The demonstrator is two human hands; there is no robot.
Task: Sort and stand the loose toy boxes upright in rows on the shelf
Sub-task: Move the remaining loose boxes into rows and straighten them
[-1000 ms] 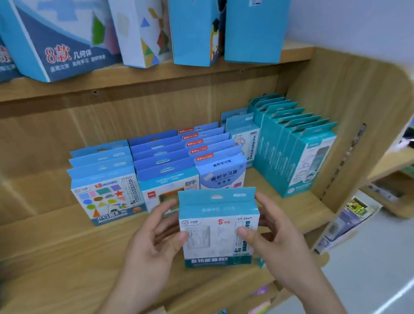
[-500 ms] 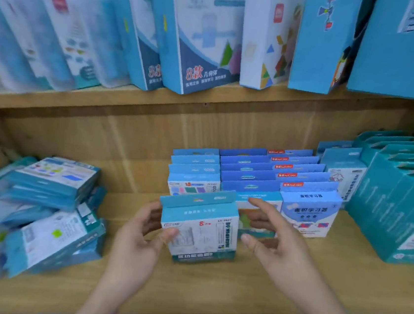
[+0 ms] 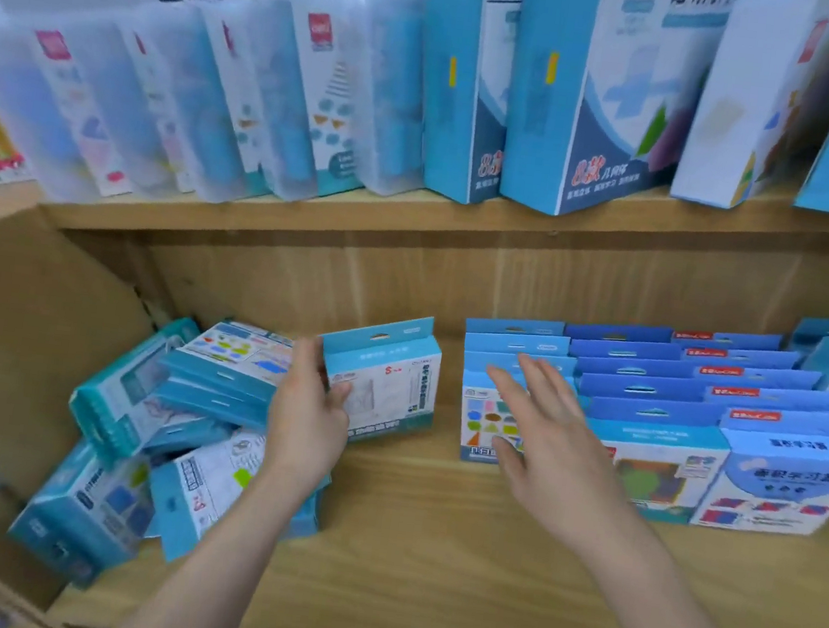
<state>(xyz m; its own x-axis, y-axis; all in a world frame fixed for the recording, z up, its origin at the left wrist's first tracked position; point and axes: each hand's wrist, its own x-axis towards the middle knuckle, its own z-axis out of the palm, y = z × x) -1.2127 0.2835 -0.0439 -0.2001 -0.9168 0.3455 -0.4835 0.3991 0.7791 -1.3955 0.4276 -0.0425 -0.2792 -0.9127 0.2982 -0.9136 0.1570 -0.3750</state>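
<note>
My left hand (image 3: 305,417) grips a small teal-and-white toy box (image 3: 386,388) by its left edge, holding it upright on the wooden shelf (image 3: 425,563), left of the standing rows. My right hand (image 3: 538,431) hovers with straight, spread fingers in front of the leftmost standing row of blue boxes (image 3: 509,371), holding nothing. More rows of blue boxes (image 3: 677,395) stand upright to the right. A loose pile of teal boxes (image 3: 168,420) lies tumbled at the shelf's left end, partly behind my left hand.
The upper shelf (image 3: 412,220) carries tall blue and translucent boxes (image 3: 556,97) standing side by side. The wooden side panel (image 3: 11,345) closes the shelf at the left. Bare shelf board runs along the front edge.
The view swung left, bringing the loose pile into sight. My right hand let go of the teal box and opened; my left hand alone carried the box left and deeper onto the shelf.
</note>
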